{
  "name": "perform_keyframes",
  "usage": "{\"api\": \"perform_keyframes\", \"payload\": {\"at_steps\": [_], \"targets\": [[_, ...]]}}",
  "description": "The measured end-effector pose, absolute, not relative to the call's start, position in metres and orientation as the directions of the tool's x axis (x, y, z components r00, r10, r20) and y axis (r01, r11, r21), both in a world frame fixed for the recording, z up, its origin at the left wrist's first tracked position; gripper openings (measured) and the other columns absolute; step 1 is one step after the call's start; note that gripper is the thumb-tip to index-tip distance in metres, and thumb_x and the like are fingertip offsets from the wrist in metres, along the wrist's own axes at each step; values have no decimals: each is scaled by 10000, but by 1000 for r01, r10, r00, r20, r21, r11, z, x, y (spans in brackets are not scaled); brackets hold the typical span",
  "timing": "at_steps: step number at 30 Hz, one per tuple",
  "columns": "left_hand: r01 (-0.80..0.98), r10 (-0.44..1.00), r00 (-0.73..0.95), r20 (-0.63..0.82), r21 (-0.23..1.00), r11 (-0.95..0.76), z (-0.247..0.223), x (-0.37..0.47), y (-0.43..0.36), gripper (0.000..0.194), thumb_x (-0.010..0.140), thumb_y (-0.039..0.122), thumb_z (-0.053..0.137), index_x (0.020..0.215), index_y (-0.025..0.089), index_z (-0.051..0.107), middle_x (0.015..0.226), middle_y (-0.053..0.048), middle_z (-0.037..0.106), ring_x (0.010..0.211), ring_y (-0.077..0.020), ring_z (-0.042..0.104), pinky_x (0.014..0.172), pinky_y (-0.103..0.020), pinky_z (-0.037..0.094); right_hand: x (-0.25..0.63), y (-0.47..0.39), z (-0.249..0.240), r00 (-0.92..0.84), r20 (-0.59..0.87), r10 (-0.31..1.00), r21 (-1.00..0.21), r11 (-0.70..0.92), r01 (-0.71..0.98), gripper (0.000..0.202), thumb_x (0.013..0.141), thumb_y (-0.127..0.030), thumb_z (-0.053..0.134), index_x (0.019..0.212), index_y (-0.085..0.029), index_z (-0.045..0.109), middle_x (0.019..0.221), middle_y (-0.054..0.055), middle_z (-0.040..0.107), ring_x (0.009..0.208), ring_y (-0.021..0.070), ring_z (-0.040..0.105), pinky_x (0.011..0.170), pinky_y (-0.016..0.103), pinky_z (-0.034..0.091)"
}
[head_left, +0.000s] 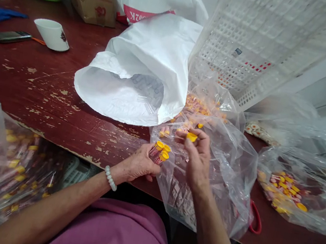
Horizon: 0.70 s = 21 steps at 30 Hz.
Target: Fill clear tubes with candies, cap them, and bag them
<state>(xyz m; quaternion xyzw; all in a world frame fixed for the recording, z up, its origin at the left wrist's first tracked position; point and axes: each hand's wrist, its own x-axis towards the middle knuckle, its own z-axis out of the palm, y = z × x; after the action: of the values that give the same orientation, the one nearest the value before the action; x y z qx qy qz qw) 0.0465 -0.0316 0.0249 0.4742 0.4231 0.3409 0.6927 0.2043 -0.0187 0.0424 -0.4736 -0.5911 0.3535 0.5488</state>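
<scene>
Grips yellow-capped tubes [160, 153] in the left hand [138, 162] just below frame centre and pinches a yellow cap [191, 137] in the right hand [199, 160].

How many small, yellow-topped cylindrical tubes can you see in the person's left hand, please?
3 yellow-topped tubes show in the left hand: one at rear left, one at rear right, and one in front. The hand may hide more.
</scene>
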Motion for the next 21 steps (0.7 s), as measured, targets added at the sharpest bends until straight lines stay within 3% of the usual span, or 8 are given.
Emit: {"api": "perform_keyframes", "payload": {"at_steps": [3, 7, 9, 11, 13, 15, 21], "targets": [[-12, 863, 426, -271, 952, 305, 26, 50, -34, 321, 522, 96, 620, 832, 133, 549, 634, 17, 559, 455, -97, 496, 378, -208, 459, 168, -40, 46, -85, 352, 932, -917, 362, 169, 220, 936, -335, 440, 1148, -278, 447, 1118, 34, 648, 1045, 159, 610, 920, 361, 464], [17, 844, 445, -299, 945, 326, 26, 48, -37, 250, 537, 148, 638, 773, 130, 558, 568, 10, 547, 414, -118, 499, 369, -225, 435, 163, -49, 33, -138, 383, 914, -852, 407, 329, 213, 941, -340, 426, 1122, -269, 514, 1293, 43, 556, 1220, 183, 498, 1039, 406, 366], [-71, 852, 434, -292, 932, 355, 24, 45, -37, 293, 517, 131, 626, 799, 141, 550, 573, 27, 532, 422, -105, 476, 377, -212, 416, 170, -49, 28, -181, 433, 883, -771, 466, 434, 297, 902, -393, 484, 1164, -253, 507, 1418, 72, 435, 1310, 228, 404, 1074, 455, 310], [-172, 876, 410, -255, 921, 349, 23, 43, -37, 304, 486, 90, 595, 778, 146, 534, 570, 46, 500, 437, -76, 431, 386, -176, 365, 177, -49, 25, -282, 501, 818, -613, 566, 551, 507, 805, -453, 607, 1244, -240, 468, 1476, 105, 349, 1349, 282, 340, 1083, 494, 269], [-213, 877, 420, -233, 914, 345, 22, 40, -36, 267, 458, 60, 556, 707, 142, 508, 542, 55, 462, 436, -57, 381, 379, -159, 297, 180, -49, 25, -397, 528, 751, -445, 643, 624, 723, 701, -458, 703, 1319, -226, 408, 1455, 138, 378, 1327, 310, 366, 1062, 499, 274], [-179, 859, 437, -266, 910, 374, 21, 39, -36, 243, 445, 63, 530, 673, 142, 500, 516, 54, 453, 413, -59, 364, 362, -167, 267, 178, -49, 24, -449, 534, 716, -346, 670, 657, 772, 658, -419, 729, 1326, -218, 398, 1382, 144, 473, 1266, 310, 439, 1030, 482, 292], [-53, 850, 360, -384, 902, 429, 12, 32, -41, 260, 452, 105, 533, 709, 135, 557, 532, 28, 510, 397, -96, 433, 358, -195, 337, 162, -50, 11, -436, 535, 724, -315, 649, 692, 665, 626, -366, 701, 1231, -200, 480, 1213, 121, 608, 1105, 287, 560, 982, 456, 299]]}}
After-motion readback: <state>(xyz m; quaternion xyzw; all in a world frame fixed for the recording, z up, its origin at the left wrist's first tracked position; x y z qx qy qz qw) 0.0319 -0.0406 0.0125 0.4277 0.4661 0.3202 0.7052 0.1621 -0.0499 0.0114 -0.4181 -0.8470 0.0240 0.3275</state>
